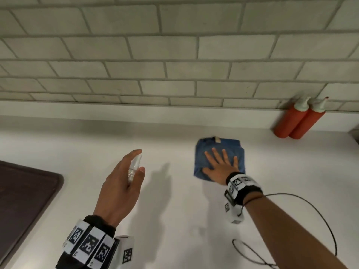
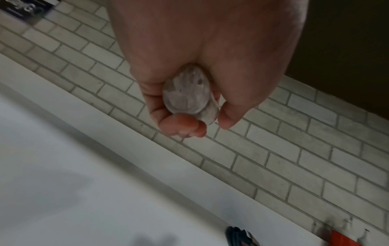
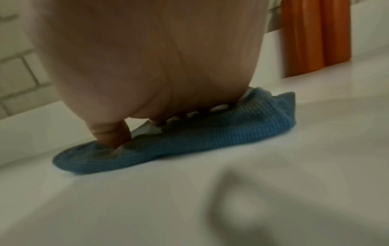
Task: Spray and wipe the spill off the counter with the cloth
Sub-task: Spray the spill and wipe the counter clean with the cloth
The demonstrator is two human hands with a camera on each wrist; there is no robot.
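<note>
The right hand (image 1: 217, 167) lies flat with spread fingers on the blue cloth (image 1: 231, 146) on the counter (image 1: 174, 210). The left hand (image 1: 120, 187) grips the bottle (image 1: 134, 166), well left of the cloth. No spill is visible.

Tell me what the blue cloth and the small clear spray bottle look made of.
Blue folded cloth: knitted or woven fabric, matte, going by its fine ribbed texture. Small clear spray bottle: see-through, probably plastic, though glass can't be excluded.

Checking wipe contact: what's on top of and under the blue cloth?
The right hand presses flat on the blue cloth, fingers spread. The cloth lies on the white counter. Any spill under it is covered.
</note>
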